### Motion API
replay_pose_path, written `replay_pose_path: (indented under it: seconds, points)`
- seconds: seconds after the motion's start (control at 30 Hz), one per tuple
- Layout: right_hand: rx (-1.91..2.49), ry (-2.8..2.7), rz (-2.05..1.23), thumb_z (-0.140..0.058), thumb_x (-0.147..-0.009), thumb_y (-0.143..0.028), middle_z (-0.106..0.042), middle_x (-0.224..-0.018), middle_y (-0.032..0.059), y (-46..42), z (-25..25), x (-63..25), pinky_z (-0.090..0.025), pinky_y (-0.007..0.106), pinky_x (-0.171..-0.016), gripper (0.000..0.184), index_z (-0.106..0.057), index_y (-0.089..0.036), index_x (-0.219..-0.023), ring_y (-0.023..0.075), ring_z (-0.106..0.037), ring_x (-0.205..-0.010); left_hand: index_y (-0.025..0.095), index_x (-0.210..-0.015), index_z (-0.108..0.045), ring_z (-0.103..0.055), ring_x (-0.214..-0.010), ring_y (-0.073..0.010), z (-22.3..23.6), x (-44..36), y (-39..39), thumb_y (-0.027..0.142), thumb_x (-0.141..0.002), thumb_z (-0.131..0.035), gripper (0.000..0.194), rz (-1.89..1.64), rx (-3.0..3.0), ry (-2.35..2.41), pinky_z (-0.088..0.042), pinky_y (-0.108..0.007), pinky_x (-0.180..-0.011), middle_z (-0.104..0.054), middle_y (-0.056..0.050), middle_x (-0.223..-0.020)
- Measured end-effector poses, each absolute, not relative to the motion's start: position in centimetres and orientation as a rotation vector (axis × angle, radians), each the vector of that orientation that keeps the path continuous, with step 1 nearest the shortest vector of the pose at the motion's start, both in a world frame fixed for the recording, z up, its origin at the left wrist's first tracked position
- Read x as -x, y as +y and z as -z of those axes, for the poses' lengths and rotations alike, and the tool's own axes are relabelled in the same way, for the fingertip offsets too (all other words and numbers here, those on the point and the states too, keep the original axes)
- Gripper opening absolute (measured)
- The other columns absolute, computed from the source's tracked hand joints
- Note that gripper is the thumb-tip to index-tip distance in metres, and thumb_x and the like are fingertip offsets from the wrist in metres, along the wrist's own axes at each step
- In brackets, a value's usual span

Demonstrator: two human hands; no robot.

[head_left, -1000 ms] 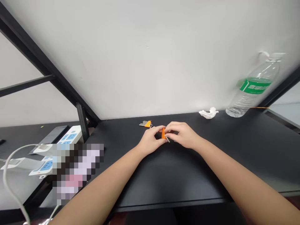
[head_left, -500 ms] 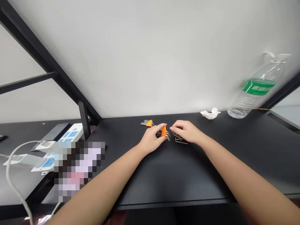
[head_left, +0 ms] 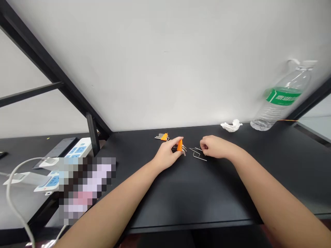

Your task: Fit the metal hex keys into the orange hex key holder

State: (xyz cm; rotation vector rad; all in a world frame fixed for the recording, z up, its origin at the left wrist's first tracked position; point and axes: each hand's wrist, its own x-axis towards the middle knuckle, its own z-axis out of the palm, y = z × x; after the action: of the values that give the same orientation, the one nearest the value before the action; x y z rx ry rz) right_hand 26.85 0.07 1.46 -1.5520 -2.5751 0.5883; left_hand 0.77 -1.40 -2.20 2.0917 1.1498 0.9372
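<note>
My left hand (head_left: 167, 153) grips an orange hex key holder (head_left: 180, 145) between thumb and fingers, with several metal hex keys sticking out of it. To its right, my right hand (head_left: 213, 146) is closed, with its fingertips pinched at the right end of a small group of loose hex keys (head_left: 199, 157) on the black table. One thin key seems to run into its fingers, which partly cover it. Behind my left hand lies a second orange holder (head_left: 164, 136) filled with hex keys.
Against the wall stand a crumpled white tissue (head_left: 231, 126) and a large clear bottle (head_left: 283, 98) with a green label. At left, a white power strip (head_left: 82, 146) with plugs and a white cable lies beside a black frame post (head_left: 92, 132). A blurred-out item (head_left: 88, 189) lies nearby.
My right hand has moved right, away from the orange holder, uncovering more of the loose hex keys. My left hand keeps its hold in nearly the same place.
</note>
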Motion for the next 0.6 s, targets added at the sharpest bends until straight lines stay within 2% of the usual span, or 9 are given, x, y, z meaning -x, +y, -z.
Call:
replay_pose_path:
  seconds: [0.07,0.13,0.23,0.43,0.5,0.6]
  points:
    - [1.512,-2.559,-0.529,-0.063,-0.077,-0.015,-0.066,-0.085,0.0045,-0.2,-1.7,-26.5,-0.040,0.027,-0.063,0.006,-0.063,-0.020,-0.073,0.0170,-0.058,-0.073,0.023,-0.133,-0.060,-0.069,-0.103,-0.0190,2.3,-0.7,-1.4,0.015,-0.080,-0.062,0.053,-0.932,-2.096,1.161,-0.053,-0.035,-0.101,-0.073,-0.002,-0.109]
    - [1.475,-2.609,-0.603,-0.063,-0.079,-0.018,-0.066,-0.085,0.0041,-0.8,-1.9,-25.8,-0.039,0.027,-0.060,0.005,-0.064,-0.021,-0.074,0.0163,-0.058,-0.070,0.023,-0.133,-0.060,-0.068,-0.105,-0.0195,2.3,-0.7,-1.3,0.014,-0.080,-0.062,0.054,-0.927,-2.100,1.172,-0.053,-0.035,-0.101,-0.073,-0.003,-0.112]
    - [1.511,-2.725,-0.740,-0.063,-0.078,-0.018,-0.066,-0.076,0.0040,-1.9,-1.9,-24.4,-0.036,0.028,-0.056,0.011,-0.064,-0.021,-0.068,0.0156,-0.056,-0.061,0.023,-0.133,-0.060,-0.068,-0.107,-0.0200,2.3,-0.7,-1.3,0.014,-0.080,-0.063,0.055,-0.927,-2.095,1.178,-0.052,-0.035,-0.101,-0.073,-0.004,-0.114]
    - [1.362,-2.620,-0.719,-0.066,-0.073,-0.014,-0.065,-0.076,0.0047,-2.5,-1.7,-23.4,-0.039,0.027,-0.060,0.009,-0.062,-0.019,-0.067,0.0162,-0.058,-0.066,0.023,-0.134,-0.059,-0.068,-0.107,-0.0191,2.1,-0.7,-1.3,0.013,-0.081,-0.061,0.054,-0.934,-2.093,1.131,-0.051,-0.036,-0.103,-0.073,-0.003,-0.114]
    - [1.256,-2.437,-0.814,-0.062,-0.077,-0.015,-0.065,-0.078,0.0019,-2.2,-1.8,-23.7,-0.042,0.026,-0.061,0.005,-0.063,-0.020,-0.077,0.0141,-0.057,-0.066,0.023,-0.133,-0.059,-0.068,-0.107,-0.0189,2.0,-0.7,-1.3,0.013,-0.081,-0.062,0.053,-0.940,-2.091,1.117,-0.051,-0.036,-0.104,-0.073,-0.003,-0.114]
    - [1.093,-2.037,-1.049,-0.057,-0.082,-0.018,-0.064,-0.086,-0.0004,-1.8,-1.9,-23.7,-0.048,0.026,-0.061,0.030,-0.060,-0.023,-0.111,0.0125,-0.060,-0.066,0.023,-0.133,-0.059,-0.069,-0.107,-0.0195,1.9,-0.8,-1.5,0.013,-0.081,-0.063,0.053,-0.943,-2.094,1.087,-0.051,-0.036,-0.103,-0.073,-0.003,-0.114]
